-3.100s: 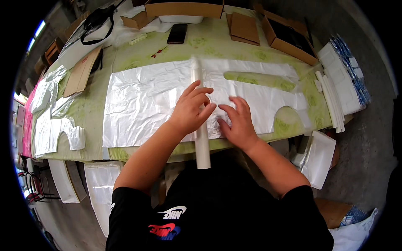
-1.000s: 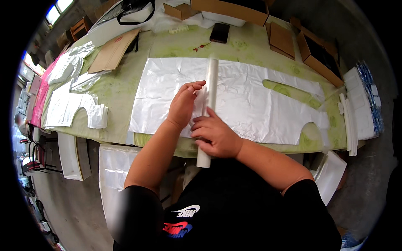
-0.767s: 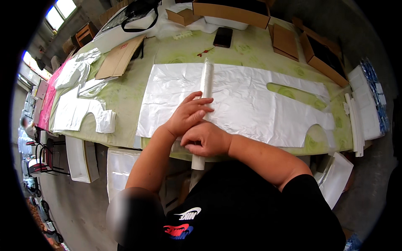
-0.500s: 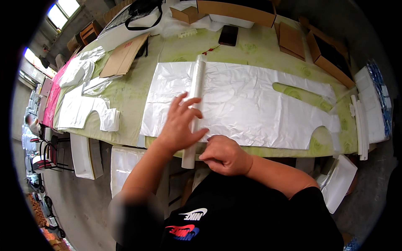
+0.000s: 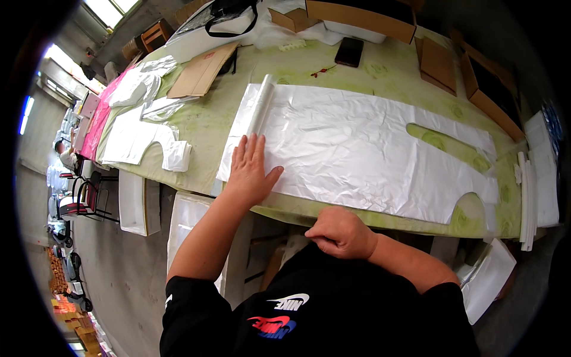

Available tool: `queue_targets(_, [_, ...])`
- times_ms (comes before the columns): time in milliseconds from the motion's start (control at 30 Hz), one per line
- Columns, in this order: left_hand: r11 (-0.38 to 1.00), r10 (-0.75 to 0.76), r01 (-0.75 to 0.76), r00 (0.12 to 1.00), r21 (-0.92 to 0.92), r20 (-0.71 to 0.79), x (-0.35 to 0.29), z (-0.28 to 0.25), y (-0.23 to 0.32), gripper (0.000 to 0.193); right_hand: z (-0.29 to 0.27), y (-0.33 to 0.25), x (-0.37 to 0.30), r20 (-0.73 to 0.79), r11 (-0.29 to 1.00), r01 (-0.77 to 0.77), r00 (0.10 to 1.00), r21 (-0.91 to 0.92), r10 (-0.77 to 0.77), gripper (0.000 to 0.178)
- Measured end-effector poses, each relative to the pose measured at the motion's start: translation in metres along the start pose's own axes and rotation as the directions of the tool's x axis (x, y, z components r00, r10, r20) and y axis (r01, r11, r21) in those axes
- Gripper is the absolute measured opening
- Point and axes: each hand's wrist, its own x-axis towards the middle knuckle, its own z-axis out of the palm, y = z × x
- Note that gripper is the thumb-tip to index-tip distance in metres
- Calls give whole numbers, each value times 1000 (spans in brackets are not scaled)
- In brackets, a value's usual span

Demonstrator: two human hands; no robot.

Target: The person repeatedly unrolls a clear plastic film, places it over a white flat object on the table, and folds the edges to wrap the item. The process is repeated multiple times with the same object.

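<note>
Palm down, fingers straight and close together with the thumb spread, a person's left hand (image 5: 250, 172) lies over the near stretch of a white tube (image 5: 262, 107) set crosswise on a white plastic film sheet (image 5: 333, 143). The hand is not wrapped around the tube, whose near end is hidden beneath hand and forearm. The right hand (image 5: 342, 233), curled into a loose fist just in front of the near edge of a green floral tablecloth (image 5: 410, 86), shows nothing in its grip. The tube sits near the sheet's left end, a narrow strip of film beyond it; rightward, the creased sheet runs to a long slot and a curved notch. The likely hazards: uneven pressure from one palm could skew the tube and wrinkle the thin film, and a push too far left could carry it off the sheet. Farther out lie folded white plastic pieces (image 5: 134, 137) and flat cardboard (image 5: 202, 68) at left, a dark phone (image 5: 349, 52) and a red cord (image 5: 323, 72) beyond, and slim white tubes (image 5: 526, 196) at right.
</note>
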Motion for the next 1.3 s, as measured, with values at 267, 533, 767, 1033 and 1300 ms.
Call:
queue_targets(267, [876, -482, 480, 865, 52, 143, 44, -11, -77, 94, -12, -1, -25, -81, 996, -87, 993, -20, 85, 20])
queue_targets(533, [439, -299, 277, 942, -855, 151, 34, -14, -23, 92, -16, -10, -23, -195, 983, -185, 964, -12, 179, 22])
queue_targets(767, [-268, -80, 295, 942, -917, 327, 22, 16, 125, 96, -28, -25, -13, -61, 815, -505, 839, 283, 541, 77])
queue_targets(1033, [184, -28, 186, 983, -965, 184, 23, 64, 172, 65, -45, -30, -37, -91, 687, -638, 706, 348, 702, 87])
queue_targets(1300, [872, 314, -244, 944, -424, 101, 97, 49, 187, 45, -69, -55, -74, -104, 652, -751, 644, 104, 758, 91])
